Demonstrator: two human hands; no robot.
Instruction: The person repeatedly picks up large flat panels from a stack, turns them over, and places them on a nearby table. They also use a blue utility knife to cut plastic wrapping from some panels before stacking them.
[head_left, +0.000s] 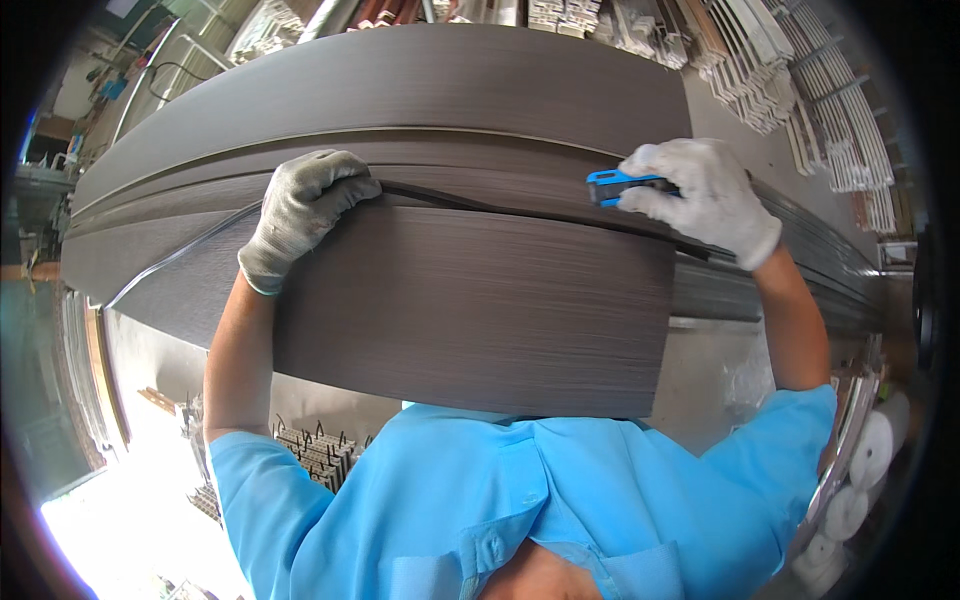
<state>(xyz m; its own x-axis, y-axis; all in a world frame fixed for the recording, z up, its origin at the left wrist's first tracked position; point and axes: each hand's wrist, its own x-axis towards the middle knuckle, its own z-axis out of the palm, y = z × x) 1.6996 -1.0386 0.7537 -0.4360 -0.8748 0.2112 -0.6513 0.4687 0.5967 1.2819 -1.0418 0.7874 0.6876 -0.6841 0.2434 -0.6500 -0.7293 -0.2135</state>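
Observation:
My left hand, in a pale knit work glove, is closed around a long, thin black strip. To the right the strip runs along the edge of a dark wood-grain panel; on the left it trails off, shiny, over the boards. My right hand, also gloved, grips a blue and black utility knife above the panel's far right corner. Whether a blade is out cannot be made out. Behind the strip lie further dark panels with a lengthwise raised seam.
Long grey metal profiles stick out beyond the panels on the right. Stacked light-coloured profiles stand at the far right, and white rolls sit at the near right. A rack with dark hooks is below on the left.

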